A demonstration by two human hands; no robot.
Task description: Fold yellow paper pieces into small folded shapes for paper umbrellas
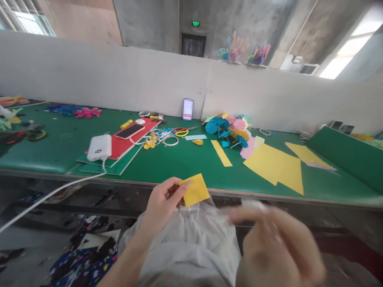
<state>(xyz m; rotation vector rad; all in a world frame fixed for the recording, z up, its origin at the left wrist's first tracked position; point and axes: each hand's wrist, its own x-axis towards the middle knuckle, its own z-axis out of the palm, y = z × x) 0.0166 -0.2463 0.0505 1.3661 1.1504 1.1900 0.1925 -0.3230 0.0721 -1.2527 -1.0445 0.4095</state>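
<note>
My left hand (164, 201) pinches a small square of yellow paper (196, 190) between thumb and fingers, above my lap at the table's front edge. One corner of the square points up and the left corner sits under my thumb. To the right, my right hand (278, 239) is close to the camera and smeared by motion. Its index finger points left toward the paper but is apart from it. Whether that hand holds anything cannot be made out. A yellow paper strip (221, 153) lies on the table beyond the square.
Large yellow sheets (277, 167) lie right on the green table (167, 167). Behind are paper flowers (223, 127), scissors (182, 131) and a tape roll (170, 140). A phone (129, 131) and a white power bank (99, 147), its cable hanging over the edge, rest left.
</note>
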